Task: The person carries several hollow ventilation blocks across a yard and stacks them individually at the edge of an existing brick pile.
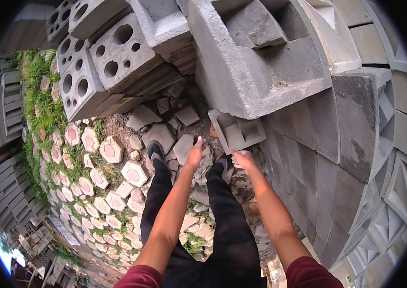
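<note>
Beyond the hands, stacked concrete blocks rise beside hexagonal pavers.

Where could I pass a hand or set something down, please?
A hand might pass between the left hand, right hand and recessed block; a small dirt patch lies between hexagonal pavers and broken slabs. Rubble crowds the shoes.

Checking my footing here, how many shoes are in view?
2: left shoe, left of the left hand; right shoe, between the left hand and the right hand. No others show.
</note>
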The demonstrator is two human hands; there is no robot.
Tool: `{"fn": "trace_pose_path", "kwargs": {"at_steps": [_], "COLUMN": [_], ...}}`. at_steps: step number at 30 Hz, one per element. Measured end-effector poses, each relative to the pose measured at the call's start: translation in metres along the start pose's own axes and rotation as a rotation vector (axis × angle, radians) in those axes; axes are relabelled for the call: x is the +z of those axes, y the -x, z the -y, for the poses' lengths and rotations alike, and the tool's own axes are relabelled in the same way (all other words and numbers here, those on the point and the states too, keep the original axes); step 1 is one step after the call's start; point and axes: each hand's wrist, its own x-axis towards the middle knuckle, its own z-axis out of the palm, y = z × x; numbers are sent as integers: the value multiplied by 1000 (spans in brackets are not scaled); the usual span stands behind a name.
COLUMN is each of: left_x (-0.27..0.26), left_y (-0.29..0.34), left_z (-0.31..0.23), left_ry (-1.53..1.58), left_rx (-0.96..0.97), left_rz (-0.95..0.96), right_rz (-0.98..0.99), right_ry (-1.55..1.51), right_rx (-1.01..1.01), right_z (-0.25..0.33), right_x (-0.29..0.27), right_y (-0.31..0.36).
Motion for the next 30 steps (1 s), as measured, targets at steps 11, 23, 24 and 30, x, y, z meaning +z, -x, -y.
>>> {"fn": "trace_pose_path", "kwargs": {"at_steps": [11,23,24,30], "left_x": [-115,-36,-29,-1], "left_y": [77,-53,-67,-144], "left_z": [78,44,38,39], "left_ry": [305,312,337,563], "left_rx": [-1,55,48,48], "left_rz": [-176,-33,-36,-93], "right_rz": [-242,-938,-874,-610], "right_ry": [680,640,656,433], "right_rx": [-532,-917,-928,-840], "right_z": [0,33,37,41], "right_x": [63,-46,-57,-68], "right_y": [28,-51,-57,-66]}}
